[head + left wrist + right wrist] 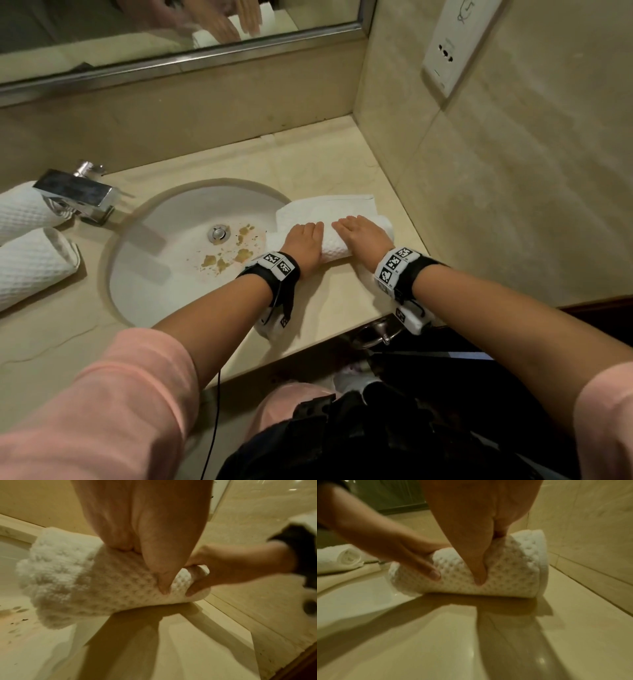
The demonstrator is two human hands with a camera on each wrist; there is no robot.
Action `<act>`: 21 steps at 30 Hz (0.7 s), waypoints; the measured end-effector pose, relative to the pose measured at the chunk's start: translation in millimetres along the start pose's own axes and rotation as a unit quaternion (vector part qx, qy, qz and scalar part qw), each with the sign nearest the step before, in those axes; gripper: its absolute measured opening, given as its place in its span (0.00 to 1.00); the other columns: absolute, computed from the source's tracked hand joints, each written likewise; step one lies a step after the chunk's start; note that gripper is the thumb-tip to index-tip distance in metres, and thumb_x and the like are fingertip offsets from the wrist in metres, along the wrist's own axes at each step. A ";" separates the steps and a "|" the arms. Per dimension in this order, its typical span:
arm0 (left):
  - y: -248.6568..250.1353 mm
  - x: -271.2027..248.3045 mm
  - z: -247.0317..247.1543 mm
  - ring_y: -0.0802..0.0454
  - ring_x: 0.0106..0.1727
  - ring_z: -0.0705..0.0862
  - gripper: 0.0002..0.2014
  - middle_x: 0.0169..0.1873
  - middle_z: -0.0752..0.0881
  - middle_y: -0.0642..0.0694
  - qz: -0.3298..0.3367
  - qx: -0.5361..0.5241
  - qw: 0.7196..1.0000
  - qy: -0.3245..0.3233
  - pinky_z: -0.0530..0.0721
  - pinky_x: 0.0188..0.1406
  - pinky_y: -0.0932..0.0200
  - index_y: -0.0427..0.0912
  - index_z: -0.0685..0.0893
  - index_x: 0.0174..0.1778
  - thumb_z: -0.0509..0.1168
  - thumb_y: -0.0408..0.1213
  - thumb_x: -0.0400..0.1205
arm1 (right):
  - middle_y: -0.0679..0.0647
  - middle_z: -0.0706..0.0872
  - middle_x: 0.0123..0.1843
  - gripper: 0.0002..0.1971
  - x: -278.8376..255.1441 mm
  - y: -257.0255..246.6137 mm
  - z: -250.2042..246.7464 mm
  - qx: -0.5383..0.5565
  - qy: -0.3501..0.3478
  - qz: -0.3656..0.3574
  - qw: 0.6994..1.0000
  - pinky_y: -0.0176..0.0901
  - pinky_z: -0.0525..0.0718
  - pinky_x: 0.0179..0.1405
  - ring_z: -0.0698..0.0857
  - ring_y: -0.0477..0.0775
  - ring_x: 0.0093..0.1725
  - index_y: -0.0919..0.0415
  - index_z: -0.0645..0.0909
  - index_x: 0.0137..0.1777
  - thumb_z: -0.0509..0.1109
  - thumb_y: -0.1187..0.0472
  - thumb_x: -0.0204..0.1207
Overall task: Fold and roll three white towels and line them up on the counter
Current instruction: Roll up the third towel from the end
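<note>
We find 1 white towel (337, 236) partly rolled on the bench (342, 301), just right of the sink (164, 274). Its rolled part lies nearest the person; the flat, unrolled part extends away toward the back wall, and its left edge overhangs the sink rim.

The left hand (305, 240) rests on top of the left half of the roll, with the fingers (164, 582) laid over the cloth and curved around it. The right hand (361, 233) rests on the right half in the same manner, and its fingers (479, 574) press down into the cloth. Both hands hold the roll from above, side by side and a little apart.

2 rolled towels (30, 260) lie on the bench at the far left, beyond the sink and beside the tap (75, 195), well apart from the towel under the hands. They touch or nearly touch each other.

The sink basin carries brown stains near the drain (217, 233). A mirror (171, 31) runs along the back wall.
</note>
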State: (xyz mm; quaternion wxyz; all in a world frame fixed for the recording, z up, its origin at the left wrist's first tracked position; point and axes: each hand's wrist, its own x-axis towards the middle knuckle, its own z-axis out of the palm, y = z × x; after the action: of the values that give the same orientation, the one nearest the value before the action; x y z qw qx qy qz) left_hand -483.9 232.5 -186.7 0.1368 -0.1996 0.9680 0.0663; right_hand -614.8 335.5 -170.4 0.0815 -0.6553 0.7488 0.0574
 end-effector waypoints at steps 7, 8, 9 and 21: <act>15.3 -7.5 12.8 0.37 0.84 0.45 0.35 0.82 0.47 0.32 -0.055 0.040 0.998 0.016 0.36 0.82 0.40 0.30 0.39 0.82 0.50 0.39 0.85 | 0.57 0.85 0.59 0.27 43.7 12.0 -31.3 -0.064 -0.183 0.020 0.981 0.46 0.81 0.52 0.84 0.59 0.58 0.55 0.71 0.73 0.71 0.63 0.73; 17.6 -6.8 13.6 0.36 0.84 0.43 0.34 0.82 0.45 0.32 -0.062 0.042 0.997 0.017 0.35 0.82 0.40 0.30 0.38 0.82 0.49 0.37 0.85 | 0.57 0.85 0.58 0.29 50.3 15.7 -34.7 -0.069 -0.199 0.013 0.977 0.44 0.80 0.52 0.84 0.59 0.58 0.54 0.72 0.73 0.74 0.62 0.71; 19.5 -5.7 14.3 0.35 0.84 0.42 0.33 0.82 0.43 0.31 -0.072 0.038 0.996 0.021 0.34 0.82 0.41 0.30 0.37 0.81 0.47 0.34 0.85 | 0.57 0.85 0.58 0.29 56.4 17.9 -39.7 -0.069 -0.218 0.014 0.973 0.43 0.81 0.53 0.85 0.59 0.58 0.54 0.74 0.72 0.76 0.61 0.69; -1.6 33.7 -9.9 0.39 0.69 0.70 0.34 0.67 0.72 0.37 -0.086 -0.047 0.995 -0.015 0.60 0.75 0.49 0.32 0.63 0.74 0.68 0.44 0.77 | 0.52 0.85 0.53 0.27 78.6 25.4 -31.3 -0.048 -0.227 0.045 0.972 0.48 0.83 0.56 0.85 0.57 0.57 0.53 0.75 0.60 0.78 0.50 0.61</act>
State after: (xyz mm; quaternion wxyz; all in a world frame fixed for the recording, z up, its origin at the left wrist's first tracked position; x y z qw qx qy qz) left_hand -515.3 216.8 -187.2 0.1467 -0.2871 0.9410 0.1031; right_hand -651.4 256.5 -155.8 0.2154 -0.5935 0.7360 0.2442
